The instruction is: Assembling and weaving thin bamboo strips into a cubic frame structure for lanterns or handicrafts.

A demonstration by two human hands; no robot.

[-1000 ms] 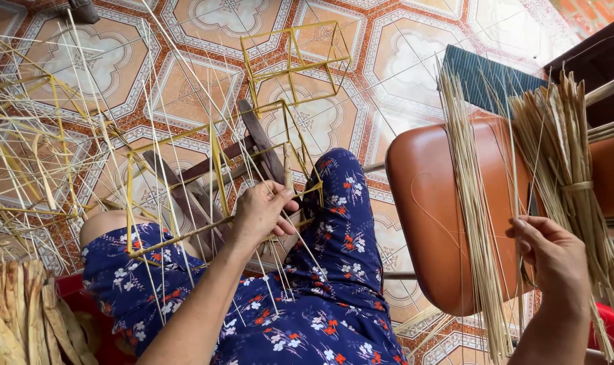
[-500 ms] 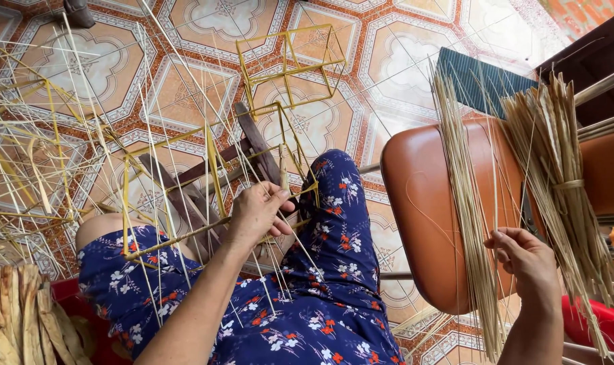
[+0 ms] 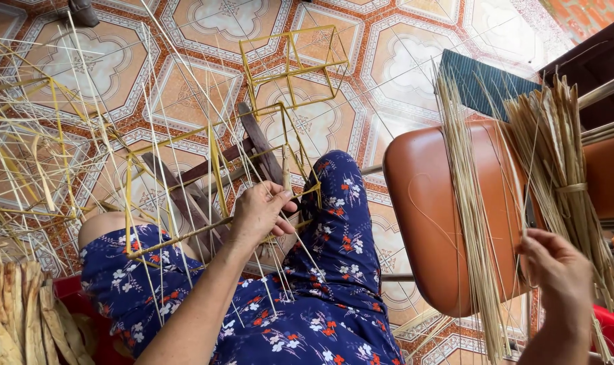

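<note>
The left hand (image 3: 261, 213) rests over the lap, its grip clenched on a yellow frame (image 3: 212, 182), a box-like lattice of thin bamboo sticks with loose pale slivers sticking out of it at all angles. The fingers wrap one of the frame's bars near a corner, just above the knee of the blue flowered trousers (image 3: 307, 297). A dark wooden stand (image 3: 253, 145) shows through the frame, beneath it.

The right hand (image 3: 557, 270) is well apart, at the lower right, beside an orange-brown chair seat (image 3: 429, 223). Its fingers are curled at a bunch of long strips (image 3: 469, 203) that lies across the seat; whether the grip pinches a single strip I cannot tell. Just beyond the hand stands a tied bundle (image 3: 557, 155) of broader straw-coloured strips, bound by a band round its middle.

A second yellow cube frame (image 3: 293, 61) sits alone on the patterned tile floor (image 3: 402, 61), ahead of the knees. More tangled frames (image 3: 30, 149) fill the left side. At the lower left corner lies a heap of dry husks (image 3: 16, 318).
</note>
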